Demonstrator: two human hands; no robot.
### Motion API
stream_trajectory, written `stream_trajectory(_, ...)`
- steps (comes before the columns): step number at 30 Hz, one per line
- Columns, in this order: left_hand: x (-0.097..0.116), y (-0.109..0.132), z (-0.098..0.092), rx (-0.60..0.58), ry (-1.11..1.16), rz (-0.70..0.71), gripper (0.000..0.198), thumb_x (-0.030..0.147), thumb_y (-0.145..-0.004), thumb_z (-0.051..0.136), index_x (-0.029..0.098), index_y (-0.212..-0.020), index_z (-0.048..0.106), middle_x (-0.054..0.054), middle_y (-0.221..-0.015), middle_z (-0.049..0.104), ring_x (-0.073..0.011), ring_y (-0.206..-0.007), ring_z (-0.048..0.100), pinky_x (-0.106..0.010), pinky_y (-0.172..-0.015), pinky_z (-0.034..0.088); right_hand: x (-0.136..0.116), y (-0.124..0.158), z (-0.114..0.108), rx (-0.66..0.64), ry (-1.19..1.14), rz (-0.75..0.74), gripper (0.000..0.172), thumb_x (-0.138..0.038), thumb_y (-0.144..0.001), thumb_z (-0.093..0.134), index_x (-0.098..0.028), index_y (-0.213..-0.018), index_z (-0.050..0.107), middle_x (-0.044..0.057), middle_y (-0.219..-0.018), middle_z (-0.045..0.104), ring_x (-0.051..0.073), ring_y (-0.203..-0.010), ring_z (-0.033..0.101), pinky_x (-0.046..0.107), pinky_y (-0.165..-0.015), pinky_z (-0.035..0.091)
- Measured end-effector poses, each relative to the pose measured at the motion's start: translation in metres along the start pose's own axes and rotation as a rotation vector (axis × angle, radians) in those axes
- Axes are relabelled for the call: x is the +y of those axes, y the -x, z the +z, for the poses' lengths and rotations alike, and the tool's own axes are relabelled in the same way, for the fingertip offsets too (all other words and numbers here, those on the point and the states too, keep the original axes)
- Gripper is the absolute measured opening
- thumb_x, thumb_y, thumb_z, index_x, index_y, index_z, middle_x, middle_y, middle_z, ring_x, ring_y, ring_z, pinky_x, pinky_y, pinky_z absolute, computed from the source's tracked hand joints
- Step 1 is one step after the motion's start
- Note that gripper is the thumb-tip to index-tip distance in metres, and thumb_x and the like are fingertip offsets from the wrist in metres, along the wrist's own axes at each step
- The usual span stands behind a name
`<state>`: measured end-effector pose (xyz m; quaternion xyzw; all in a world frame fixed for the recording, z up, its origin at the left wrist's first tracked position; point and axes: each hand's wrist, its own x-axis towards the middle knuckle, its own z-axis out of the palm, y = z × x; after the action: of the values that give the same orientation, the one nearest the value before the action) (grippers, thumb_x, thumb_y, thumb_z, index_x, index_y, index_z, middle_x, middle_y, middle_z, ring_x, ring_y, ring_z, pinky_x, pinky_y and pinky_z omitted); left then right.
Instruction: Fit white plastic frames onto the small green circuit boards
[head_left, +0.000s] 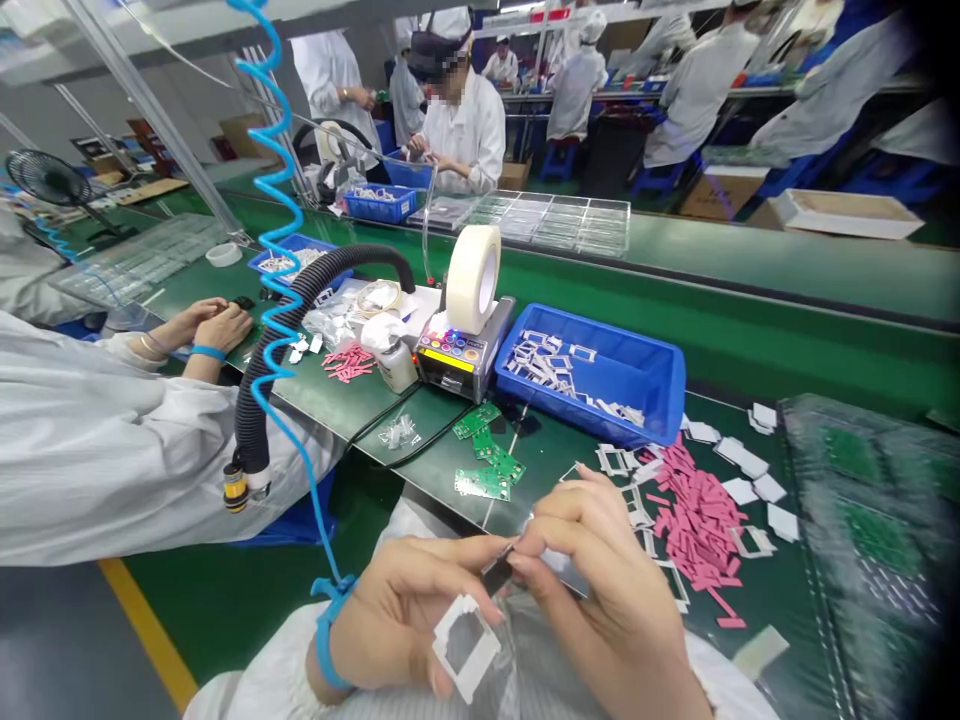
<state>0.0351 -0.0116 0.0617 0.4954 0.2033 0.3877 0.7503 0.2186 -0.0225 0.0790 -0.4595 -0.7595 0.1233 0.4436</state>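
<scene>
My left hand (pixel 409 605) is closed, holding a small white plastic frame (pixel 466 648) low between thumb and fingers. At its fingertips is a small dark rectangular piece (pixel 498 572), possibly a little screen. My right hand (pixel 611 590) pinches the near edge of that dark piece, so both hands meet on it. Clear film (pixel 511 640) hangs below the fingers. A blue strap (pixel 330 630) circles my left wrist. Just beyond my hands lie green circuit boards (pixel 487 468), and more white frames (pixel 637 505) lie beside my right hand.
Pink strips (pixel 694 515) and white squares (pixel 742 458) are scattered at the right. Behind them stands a blue bin (pixel 600 370) of white frames, beside a machine (pixel 465 350) bearing a tape roll (pixel 474 278). A black hose (pixel 251 400) and coiled blue cord (pixel 279 310) hang left, near a co-worker's hands (pixel 217 330).
</scene>
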Motion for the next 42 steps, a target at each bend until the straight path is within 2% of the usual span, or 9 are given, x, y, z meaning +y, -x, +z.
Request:
stream_trajectory(9,-0.008,-0.008,-0.004,-0.107,0.073,0.108,0.037,0.037,-0.064,0.076,0.023,-0.098,0.073,-0.012,-0.113,0.067,-0.0232,-0.098,0.061,-0.034,-0.088,0.042,0.0,-0.003,0.002,-0.009,0.024,0.005,0.011,-0.015,-0.085,0.053,-0.023,-0.078,0.051,-0.003,-0.068,0.056,0.015,-0.068,0.054,0.04,-0.094,0.028)
stream_trajectory(17,-0.009,-0.008,-0.006,-0.109,0.113,0.066,0.041,0.03,-0.058,0.081,0.023,-0.098,0.073,-0.011,-0.118,0.065,-0.0245,-0.104,0.06,-0.034,-0.093,0.039,0.004,0.001,0.006,-0.015,0.005,0.025,0.012,-0.012,-0.084,0.053,-0.022,-0.079,0.051,-0.003,-0.067,0.057,0.016,-0.07,0.055,0.043,-0.096,0.027)
stream_trajectory(26,-0.01,-0.008,-0.006,-0.093,0.1,0.042,0.036,0.035,-0.061,0.078,0.023,-0.095,0.074,-0.01,-0.105,0.068,-0.02,-0.088,0.06,-0.033,-0.086,0.042,0.007,0.002,0.007,-0.037,-0.002,0.026,0.013,-0.013,-0.087,0.05,-0.023,-0.078,0.047,-0.003,-0.069,0.053,0.015,-0.07,0.053,0.041,-0.094,0.026)
stream_trajectory(30,-0.011,-0.008,-0.009,-0.085,0.045,0.008,0.035,0.042,-0.064,0.075,0.022,-0.092,0.075,-0.012,-0.104,0.067,-0.0233,-0.092,0.059,-0.036,-0.086,0.042,0.009,0.003,0.01,-0.072,0.046,0.031,0.013,-0.011,-0.087,0.048,-0.022,-0.08,0.047,-0.002,-0.072,0.052,0.015,-0.073,0.052,0.043,-0.095,0.025)
stream_trajectory(32,-0.016,-0.01,-0.008,-0.032,0.055,-0.041,0.034,0.042,-0.062,0.076,0.021,-0.089,0.075,-0.012,-0.106,0.066,-0.0258,-0.097,0.058,-0.038,-0.089,0.041,0.009,0.003,0.009,-0.088,0.091,0.03,0.014,-0.009,-0.087,0.046,-0.022,-0.081,0.047,-0.001,-0.075,0.052,0.016,-0.076,0.051,0.043,-0.092,0.027)
stream_trajectory(35,-0.028,-0.016,-0.007,0.087,0.229,-0.114,0.032,0.045,-0.067,0.072,0.019,-0.086,0.074,-0.011,-0.104,0.067,-0.0267,-0.099,0.06,-0.041,-0.092,0.041,0.01,0.007,0.002,-0.159,0.068,0.063,0.013,-0.011,-0.088,0.042,-0.021,-0.08,0.045,0.0,-0.077,0.052,0.016,-0.075,0.049,0.036,-0.077,0.034)
stream_trajectory(38,-0.038,-0.023,-0.011,0.164,0.469,-0.151,0.033,0.043,-0.069,0.071,0.017,-0.09,0.072,-0.011,-0.104,0.07,-0.0269,-0.105,0.061,-0.043,-0.1,0.038,0.021,0.016,0.002,-0.251,0.022,0.192,0.015,-0.017,-0.092,0.038,-0.021,-0.078,0.043,0.001,-0.076,0.052,0.015,-0.073,0.049,0.03,-0.067,0.038)
stream_trajectory(42,-0.042,-0.026,-0.024,0.226,0.638,-0.175,0.031,0.04,-0.074,0.067,0.014,-0.091,0.072,-0.011,-0.113,0.068,-0.0264,-0.114,0.056,-0.041,-0.105,0.036,0.059,0.034,0.023,-0.5,0.333,0.392,0.019,-0.014,-0.087,0.044,-0.019,-0.07,0.05,0.004,-0.073,0.055,0.018,-0.071,0.052,0.03,-0.065,0.041)
